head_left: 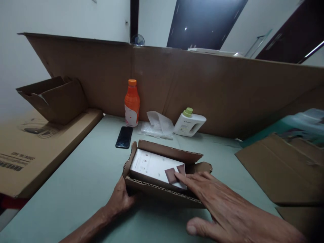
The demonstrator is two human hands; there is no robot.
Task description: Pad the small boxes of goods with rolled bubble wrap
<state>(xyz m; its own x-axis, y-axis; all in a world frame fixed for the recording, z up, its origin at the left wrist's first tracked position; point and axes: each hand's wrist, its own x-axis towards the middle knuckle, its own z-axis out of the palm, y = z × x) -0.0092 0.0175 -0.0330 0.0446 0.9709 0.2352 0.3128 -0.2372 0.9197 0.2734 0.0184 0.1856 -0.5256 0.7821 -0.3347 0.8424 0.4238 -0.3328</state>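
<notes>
An open cardboard box [164,194] sits in front of me with its flaps raised. Inside it lies a white box [152,165] with brown squares printed at its right end. My left hand [121,197] grips the cardboard box at its left end, part of the fingers hidden beneath. Over the right end, my right hand [215,199] is stretched out, fingers extended and thumb apart. Its index fingertip rests on the white box by the brown squares, and its other fingers reach over the right part of the cardboard box.
Behind the box are a black phone [124,137], an orange bottle [132,103], bubble wrap [157,126] and a white bottle with a green cap [189,123]. A tall cardboard panel [202,84] stands behind. Cardboard boxes [60,145] flank the left; cardboard pieces [273,168] lie right.
</notes>
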